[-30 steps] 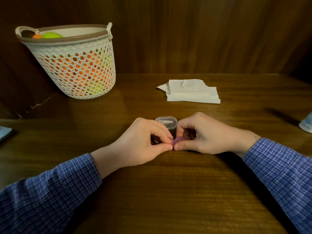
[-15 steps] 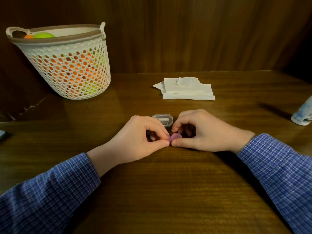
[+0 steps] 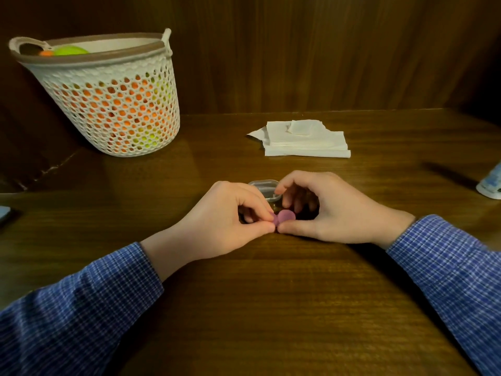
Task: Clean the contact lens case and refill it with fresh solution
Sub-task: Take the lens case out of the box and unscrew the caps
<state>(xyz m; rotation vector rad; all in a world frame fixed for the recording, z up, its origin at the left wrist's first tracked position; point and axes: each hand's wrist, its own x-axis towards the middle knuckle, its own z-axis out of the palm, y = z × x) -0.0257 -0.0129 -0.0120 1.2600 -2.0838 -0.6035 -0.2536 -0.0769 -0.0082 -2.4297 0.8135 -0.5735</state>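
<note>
A small purple contact lens case (image 3: pixel 284 216) rests on the wooden table between my two hands. My left hand (image 3: pixel 230 221) pinches its left end with thumb and forefinger. My right hand (image 3: pixel 325 210) curls over its right end, thumb beneath and fingers arched above, so most of the case is hidden. A small clear plastic box (image 3: pixel 264 187) stands just behind my fingers. The white solution bottle (image 3: pixel 492 185) lies at the right edge, partly cut off.
A stack of white paper tissues (image 3: pixel 306 141) lies behind my hands. A white mesh basket (image 3: pixel 113 104) with orange and green things stands at the back left against the wooden wall. A dark flat object (image 3: pixel 4 213) sits at the left edge.
My right fingers have lifted, so more of the round purple lid shows between my hands. Both hands have stayed in place on the case.
</note>
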